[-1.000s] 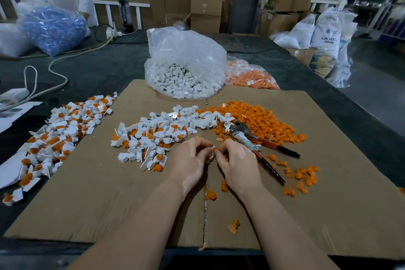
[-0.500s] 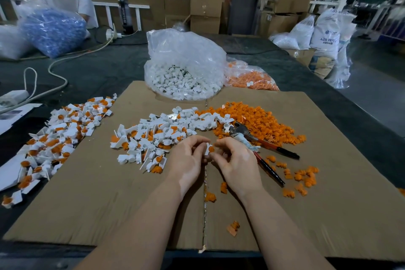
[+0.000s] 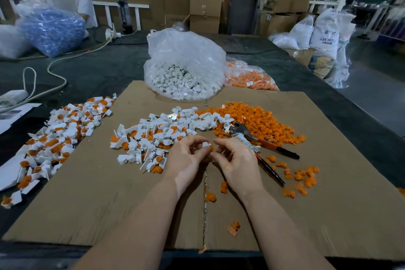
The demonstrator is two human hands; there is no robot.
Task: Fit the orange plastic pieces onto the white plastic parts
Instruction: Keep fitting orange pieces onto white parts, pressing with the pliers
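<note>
Your left hand [image 3: 186, 156] pinches white part [image 3: 206, 144], orange piece [image 3: 211, 148] at its side; your right hand [image 3: 235, 160] half-curled beside it (contact unclear), above cardboard [image 3: 109, 199].

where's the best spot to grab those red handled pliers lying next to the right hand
Take the pliers by the two red and black handles, coming from above on the right. The handles lie flat on the cardboard and splay apart towards their far ends, with bare board around them. The metal head is half buried against the orange pieces, and the right hand is close by there.
</note>
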